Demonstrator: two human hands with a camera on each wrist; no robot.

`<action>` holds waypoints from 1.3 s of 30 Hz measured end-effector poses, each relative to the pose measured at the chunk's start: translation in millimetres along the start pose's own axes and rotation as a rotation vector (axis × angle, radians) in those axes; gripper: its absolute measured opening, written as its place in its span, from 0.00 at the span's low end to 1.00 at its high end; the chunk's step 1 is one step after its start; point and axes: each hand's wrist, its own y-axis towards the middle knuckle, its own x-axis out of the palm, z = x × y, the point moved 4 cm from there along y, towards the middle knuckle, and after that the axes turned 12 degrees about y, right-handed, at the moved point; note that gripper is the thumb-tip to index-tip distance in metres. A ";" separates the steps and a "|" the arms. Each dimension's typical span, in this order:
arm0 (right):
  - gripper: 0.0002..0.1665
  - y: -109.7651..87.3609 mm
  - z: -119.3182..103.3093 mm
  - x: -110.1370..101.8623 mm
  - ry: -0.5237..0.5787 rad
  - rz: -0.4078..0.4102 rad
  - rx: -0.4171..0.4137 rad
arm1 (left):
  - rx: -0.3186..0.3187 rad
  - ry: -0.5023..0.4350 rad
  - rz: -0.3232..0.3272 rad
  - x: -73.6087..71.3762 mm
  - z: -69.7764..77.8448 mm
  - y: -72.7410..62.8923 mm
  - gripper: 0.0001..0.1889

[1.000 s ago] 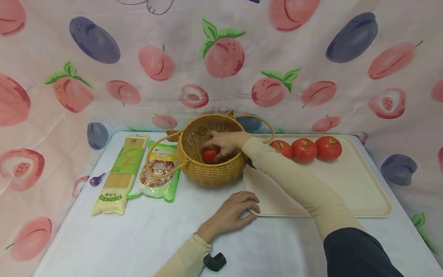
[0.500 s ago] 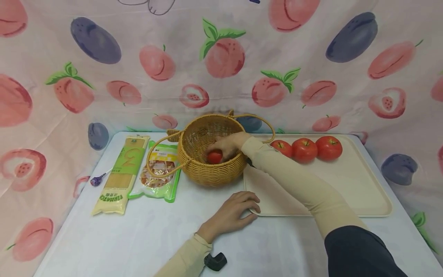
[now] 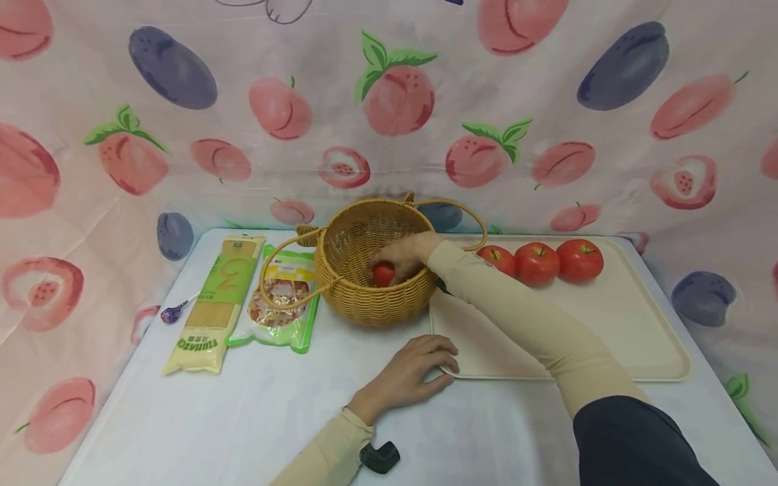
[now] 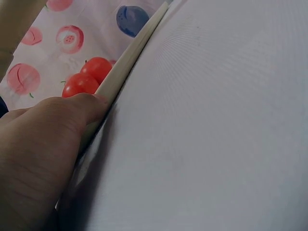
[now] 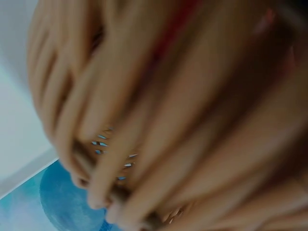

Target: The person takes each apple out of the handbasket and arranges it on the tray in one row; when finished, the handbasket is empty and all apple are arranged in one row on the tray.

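Inside the round wicker basket (image 3: 377,304), my right hand (image 3: 404,255) grips a red apple (image 3: 384,275) low down near the front wall. The wrist passes over the basket's right rim. In the right wrist view the blurred basket weave (image 5: 159,125) fills most of the picture and hides the hand. My left hand (image 3: 410,374) lies on the table at the near left corner of the beige tray (image 3: 608,331), relaxed fingers and thumb touching its edge. The left wrist view shows the left thumb (image 4: 82,108) against the tray's rim (image 4: 122,67).
Several red apples (image 3: 537,263) stand in a row at the tray's back. Left of the basket lie a green-and-white food packet (image 3: 276,304), a pack of noodles (image 3: 215,304) and a lollipop (image 3: 173,313). The basket's handles (image 3: 263,277) hang out to both sides.
My right hand has lowered the apple deeper into the basket and slightly to the right. The left hand has stayed at the tray corner.
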 end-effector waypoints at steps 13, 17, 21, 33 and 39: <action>0.35 -0.9 -0.9 1.9 0.001 0.041 -0.030 | 0.004 0.002 -0.004 -2.4 0.7 -0.3 0.05; 0.35 -0.9 -1.2 1.9 -0.007 0.061 -0.052 | 0.004 0.003 -0.010 -2.1 0.8 -1.2 0.05; 0.34 -1.0 0.1 0.2 0.004 0.073 -0.070 | 0.009 -0.003 -0.006 -1.5 1.0 -1.0 0.06; 0.33 -8.6 -3.2 -12.2 0.109 0.169 -0.166 | -0.003 0.001 0.001 -0.7 1.7 0.1 0.06; 0.35 -22.2 1.4 -22.7 0.155 0.320 -0.210 | 0.009 0.010 0.011 -2.3 2.7 1.5 0.06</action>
